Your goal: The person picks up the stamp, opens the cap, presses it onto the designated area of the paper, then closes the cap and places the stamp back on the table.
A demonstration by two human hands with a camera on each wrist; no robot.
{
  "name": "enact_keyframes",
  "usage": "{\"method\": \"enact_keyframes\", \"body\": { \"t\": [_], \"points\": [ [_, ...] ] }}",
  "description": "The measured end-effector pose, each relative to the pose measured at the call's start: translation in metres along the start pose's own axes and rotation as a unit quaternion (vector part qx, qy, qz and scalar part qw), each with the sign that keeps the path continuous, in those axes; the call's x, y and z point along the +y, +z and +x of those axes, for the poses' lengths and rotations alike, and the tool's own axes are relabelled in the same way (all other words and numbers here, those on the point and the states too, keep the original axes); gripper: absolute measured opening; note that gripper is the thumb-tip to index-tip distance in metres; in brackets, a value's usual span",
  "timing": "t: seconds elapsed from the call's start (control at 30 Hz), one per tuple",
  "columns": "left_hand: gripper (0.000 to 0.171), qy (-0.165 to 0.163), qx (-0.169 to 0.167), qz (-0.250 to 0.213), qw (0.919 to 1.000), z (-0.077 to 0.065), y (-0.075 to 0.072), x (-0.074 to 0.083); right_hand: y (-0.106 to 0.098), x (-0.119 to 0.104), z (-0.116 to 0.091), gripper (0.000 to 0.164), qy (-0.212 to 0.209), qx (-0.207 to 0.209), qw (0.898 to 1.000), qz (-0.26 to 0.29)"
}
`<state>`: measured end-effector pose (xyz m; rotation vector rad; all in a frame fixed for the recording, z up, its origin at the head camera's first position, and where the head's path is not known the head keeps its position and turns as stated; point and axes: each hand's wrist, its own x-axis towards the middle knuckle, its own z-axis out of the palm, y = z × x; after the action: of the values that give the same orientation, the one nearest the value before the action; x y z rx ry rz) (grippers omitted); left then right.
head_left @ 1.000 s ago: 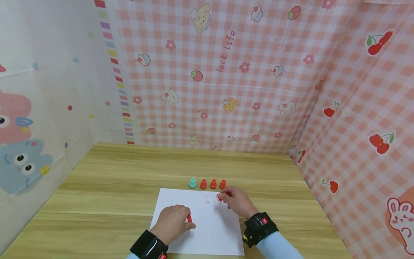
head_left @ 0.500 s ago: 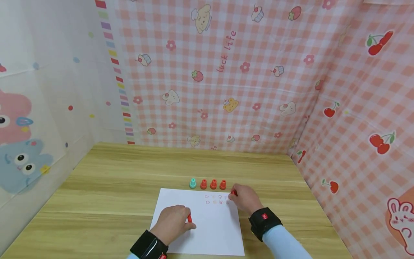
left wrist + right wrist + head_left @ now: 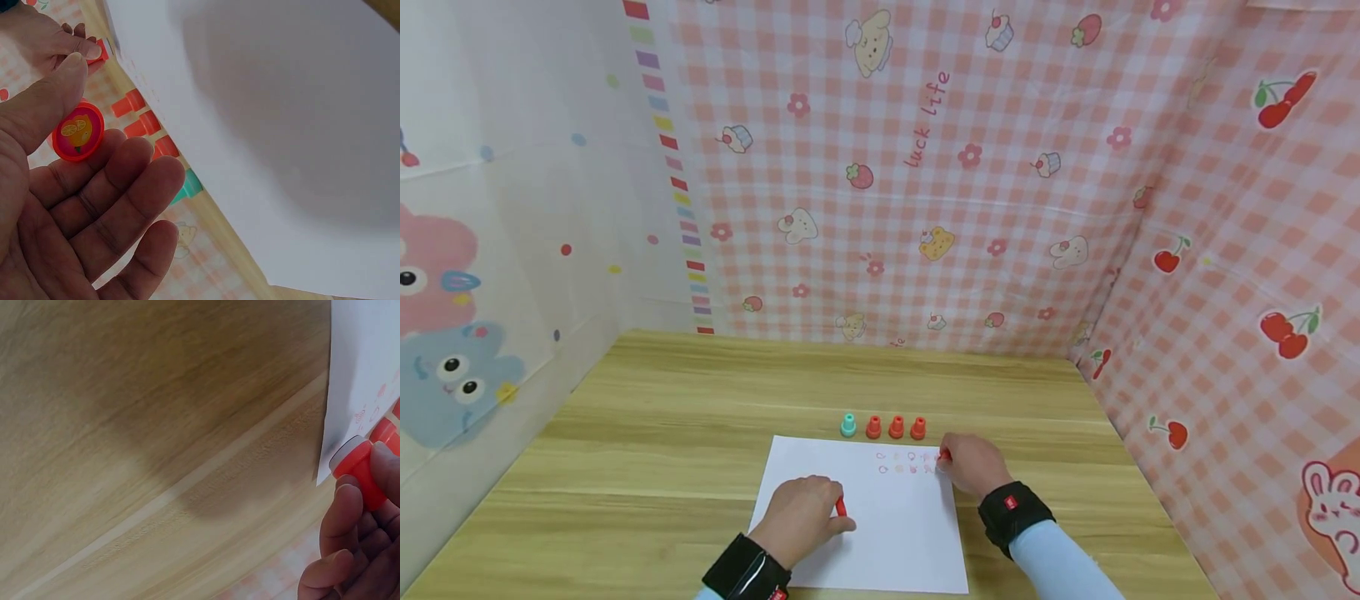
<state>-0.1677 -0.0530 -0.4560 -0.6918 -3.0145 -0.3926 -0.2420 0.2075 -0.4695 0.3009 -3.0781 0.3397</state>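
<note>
My right hand (image 3: 977,465) pinches a red toy stamp (image 3: 361,470) between thumb and fingers at the upper right corner of a white sheet of paper (image 3: 887,542). Its pale stamping face shows in the right wrist view, tilted close to the sheet. Small pink and red prints (image 3: 913,457) run in two short rows along the top of the paper. Over the left part of the sheet, my left hand (image 3: 801,512) holds a red round stamp cap (image 3: 77,132) with a fruit picture on it, between thumb and index finger; the other fingers are loosely bent.
Just beyond the paper's far edge, one teal stamp (image 3: 848,427) and three red stamps (image 3: 897,428) stand in a row on the wooden table (image 3: 625,467). Patterned cloth (image 3: 880,208) hangs behind the table and along its sides.
My right hand has moved right with the red stamp, away from the earlier prints, then slightly down at the paper's corner. More prints are visible. My left hand stays in place.
</note>
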Motion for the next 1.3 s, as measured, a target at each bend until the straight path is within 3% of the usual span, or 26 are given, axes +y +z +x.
{"method": "enact_keyframes", "body": {
  "t": [0.33, 0.57, 0.87, 1.07, 1.3],
  "points": [
    [0.031, -0.002, 0.0, -0.007, 1.0, 0.001, -0.001, 0.0, 0.003, 0.0, -0.001, 0.011, -0.032, 0.017, 0.999, -0.041],
    [0.032, 0.004, 0.008, -0.002, 1.0, 0.001, 0.0, -0.001, 0.005, -0.002, 0.0, 0.013, -0.044, 0.006, 0.998, -0.048],
    [0.032, -0.003, -0.003, -0.005, 1.0, 0.003, -0.001, -0.001, 0.007, 0.003, 0.0, 0.011, -0.069, 0.002, 0.997, -0.021],
    [0.031, 0.008, 0.01, 0.001, 0.9999, 0.002, -0.001, -0.001, 0.011, 0.008, 0.001, 0.01, -0.09, -0.002, 0.996, -0.006],
    [0.032, 0.003, -0.001, 0.001, 1.0, 0.002, -0.003, 0.0, 0.012, 0.009, 0.003, 0.012, -0.084, -0.02, 0.996, 0.01]
  ]
}}
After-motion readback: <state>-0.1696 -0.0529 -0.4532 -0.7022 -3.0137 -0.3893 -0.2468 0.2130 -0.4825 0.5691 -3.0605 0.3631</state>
